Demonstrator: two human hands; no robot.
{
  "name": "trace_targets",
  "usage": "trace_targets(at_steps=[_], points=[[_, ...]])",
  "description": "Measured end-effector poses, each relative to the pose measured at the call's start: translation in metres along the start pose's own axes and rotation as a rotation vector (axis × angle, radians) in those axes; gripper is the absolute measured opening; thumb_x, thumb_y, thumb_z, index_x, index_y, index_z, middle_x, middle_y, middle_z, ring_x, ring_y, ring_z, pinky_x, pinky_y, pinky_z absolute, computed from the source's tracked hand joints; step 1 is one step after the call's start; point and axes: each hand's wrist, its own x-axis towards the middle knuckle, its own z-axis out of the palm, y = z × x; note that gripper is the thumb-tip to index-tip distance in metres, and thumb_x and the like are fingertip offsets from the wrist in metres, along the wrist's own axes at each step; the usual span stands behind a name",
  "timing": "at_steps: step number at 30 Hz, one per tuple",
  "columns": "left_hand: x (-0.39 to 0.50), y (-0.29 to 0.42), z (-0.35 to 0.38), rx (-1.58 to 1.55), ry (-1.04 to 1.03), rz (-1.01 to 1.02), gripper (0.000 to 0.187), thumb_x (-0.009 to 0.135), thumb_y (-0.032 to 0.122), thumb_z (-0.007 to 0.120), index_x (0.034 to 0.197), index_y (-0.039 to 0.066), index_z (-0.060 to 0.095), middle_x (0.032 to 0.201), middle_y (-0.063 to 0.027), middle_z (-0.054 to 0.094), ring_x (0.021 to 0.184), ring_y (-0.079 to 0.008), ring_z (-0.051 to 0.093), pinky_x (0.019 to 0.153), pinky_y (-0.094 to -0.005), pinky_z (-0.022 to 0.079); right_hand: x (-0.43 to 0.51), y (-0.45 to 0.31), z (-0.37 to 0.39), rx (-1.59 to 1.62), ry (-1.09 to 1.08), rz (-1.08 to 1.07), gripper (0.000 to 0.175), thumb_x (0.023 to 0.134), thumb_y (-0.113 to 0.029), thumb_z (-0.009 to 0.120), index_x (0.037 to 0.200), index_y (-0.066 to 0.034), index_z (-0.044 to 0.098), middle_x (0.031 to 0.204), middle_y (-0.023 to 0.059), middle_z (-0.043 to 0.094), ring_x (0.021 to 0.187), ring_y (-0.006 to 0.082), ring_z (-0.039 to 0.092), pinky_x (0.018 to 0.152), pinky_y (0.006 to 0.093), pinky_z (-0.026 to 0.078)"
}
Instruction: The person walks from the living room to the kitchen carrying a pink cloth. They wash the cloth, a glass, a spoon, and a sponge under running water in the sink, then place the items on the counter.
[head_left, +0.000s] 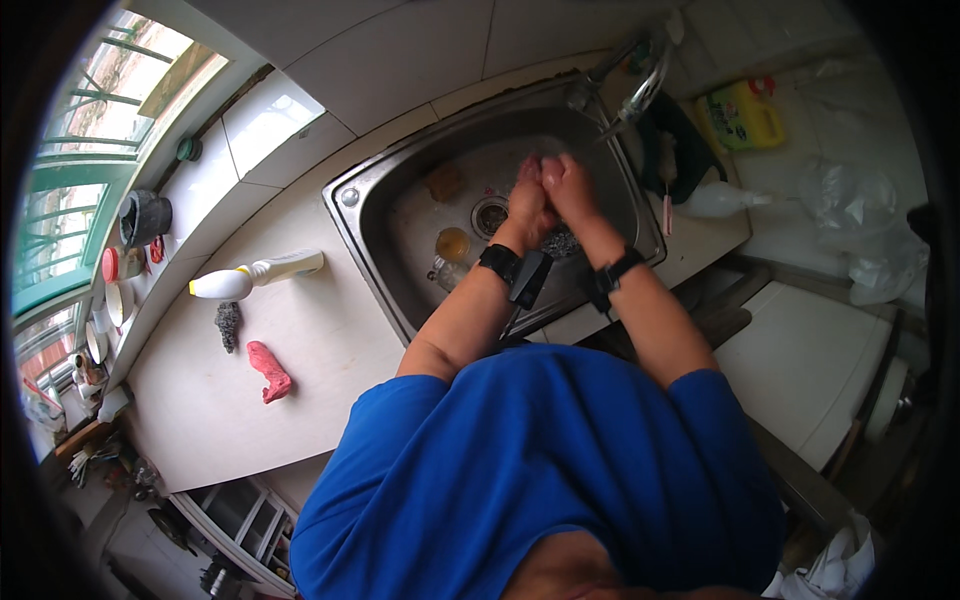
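Over the right half of the stainless steel sink (379, 262), my left hand (528, 196) and my right hand (568, 187) are pressed together below the metal faucet (645, 94). Their fingers meet and look wet; whether anything lies between the palms is hidden. Just left of them is the drain (491, 215). A steel wool scourer (560, 242) lies under my wrists. On the basin floor farther left are a brown sponge (445, 182), a small round dish with yellowish contents (452, 244) and a clear glass or plastic item (448, 273).
On the counter (337, 382) left of the sink are a white bottle with yellow parts (285, 266), another scourer (227, 326) and a red cloth (268, 371). A yellow jug (742, 116) and a white bottle (716, 200) are at the right. Jars line the window ledge.
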Motion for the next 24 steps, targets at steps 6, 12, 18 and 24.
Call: trace_targets(at_steps=[6,12,18,24], points=[[-0.003,0.032,0.009,-0.253,-0.199,-0.208,0.033,0.103,0.037,0.038,0.117,0.013,0.054,0.102,-0.0067,0.062,0.086,-0.0224,0.061,0.077,-0.0364,0.052,-0.017,-0.006,0.002,0.288,0.040,-0.059,0.020,0.091,-0.020,0.057,0.104,-0.0048,0.058,0.108,0.0183,0.063,0.101,0.0351,0.061,0.083,0.0422,0.050],[-0.010,0.012,0.007,-0.220,-0.224,-0.245,0.036,0.104,0.037,0.032,0.115,0.010,0.053,0.110,-0.0086,0.060,0.096,-0.0222,0.059,0.089,-0.0369,0.050,-0.009,-0.015,-0.004,0.090,0.020,0.051,0.027,0.091,-0.032,0.056,0.092,-0.0048,0.060,0.088,0.0197,0.065,0.085,0.0365,0.064,0.072,0.0432,0.050],[-0.004,0.020,-0.002,-0.206,-0.217,-0.235,0.035,0.104,0.037,0.034,0.110,0.010,0.056,0.101,-0.0062,0.061,0.090,-0.0206,0.058,0.082,-0.0354,0.050,-0.019,-0.014,0.002,0.226,-0.137,0.080,0.025,0.090,-0.031,0.059,0.094,-0.0061,0.061,0.090,0.0204,0.066,0.088,0.0395,0.063,0.075,0.0419,0.050],[-0.019,0.019,0.014,-0.186,-0.020,-0.254,0.029,0.101,0.034,0.043,0.104,0.009,0.058,0.099,-0.0071,0.063,0.090,-0.0225,0.061,0.082,-0.0367,0.052,0.000,0.000,0.010,0.119,0.108,0.054,0.024,0.089,-0.027,0.058,0.088,-0.0027,0.059,0.086,0.0226,0.065,0.087,0.0424,0.062,0.071,0.0461,0.049]])
